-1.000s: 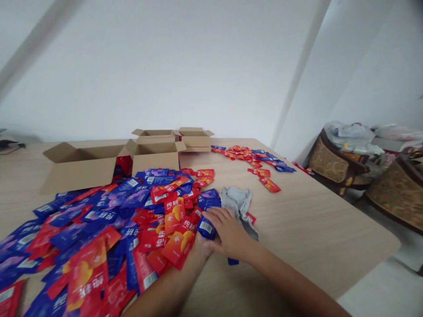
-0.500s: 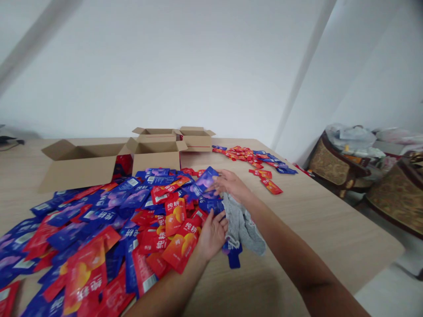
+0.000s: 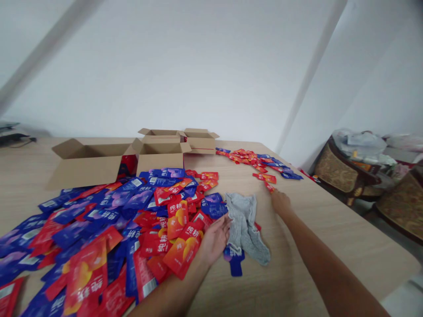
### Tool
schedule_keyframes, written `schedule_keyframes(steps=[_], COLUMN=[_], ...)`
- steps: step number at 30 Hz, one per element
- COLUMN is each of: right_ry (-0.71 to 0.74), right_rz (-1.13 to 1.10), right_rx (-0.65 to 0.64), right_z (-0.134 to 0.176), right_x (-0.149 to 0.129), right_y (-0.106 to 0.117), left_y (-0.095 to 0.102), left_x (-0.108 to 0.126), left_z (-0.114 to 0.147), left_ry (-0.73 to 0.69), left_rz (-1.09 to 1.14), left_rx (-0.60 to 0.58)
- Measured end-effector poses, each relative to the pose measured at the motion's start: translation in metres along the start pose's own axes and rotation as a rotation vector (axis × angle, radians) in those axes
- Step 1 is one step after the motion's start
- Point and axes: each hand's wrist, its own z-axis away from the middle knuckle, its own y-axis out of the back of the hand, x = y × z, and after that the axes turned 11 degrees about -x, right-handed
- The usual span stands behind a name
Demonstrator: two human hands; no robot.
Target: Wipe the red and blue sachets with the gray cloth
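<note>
Head view: I have the left hand (image 3: 213, 242) palm up, fingers loosely curled, between the near-left heap of red and blue sachets (image 3: 178, 215) and a grey cloth (image 3: 243, 220). Right hand (image 3: 281, 203) sits farther right, at a red sachet (image 3: 269, 187); grip unclear. Far side of the tabletop (image 3: 327, 237): I count four open-topped cartons (image 3: 160, 161), a smaller sachet pile (image 3: 244, 156) right of them.
</note>
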Motion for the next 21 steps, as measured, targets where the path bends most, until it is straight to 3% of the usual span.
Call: schedule_keyframes(steps=[3, 7, 11, 13, 17, 21], right_ry=[0.057, 0.185, 0.548, 0.675, 0.655, 0.641], right_rz=[-0.016, -0.118, -0.357, -0.328, -0.023, 0.018], right_rx=[-0.035, -0.105, -0.342, -0.402, -0.338, -0.288], right_z=[0.001, 0.014, 0.048, 0.062, 0.075, 0.074], right_x=[-0.013, -0.052, -0.083, -0.087, -0.077, -0.067], right_y=[-0.001, -0.002, -0.006, -0.010, -0.028, -0.050], left_y=[-0.002, -0.007, -0.013, -0.014, -0.012, -0.012], left_x=[0.001, 0.006, 0.011, 0.011, 0.008, 0.003], left_z=[0.001, 0.003, 0.006, 0.007, 0.005, 0.002], left_ry=[-0.038, -0.026, 0.004, -0.014, -0.015, -0.038], left_rz=[-0.054, -0.014, 0.086, 0.115, 0.104, 0.066], left_rx=[-0.071, -0.058, -0.070, -0.096, -0.083, -0.001])
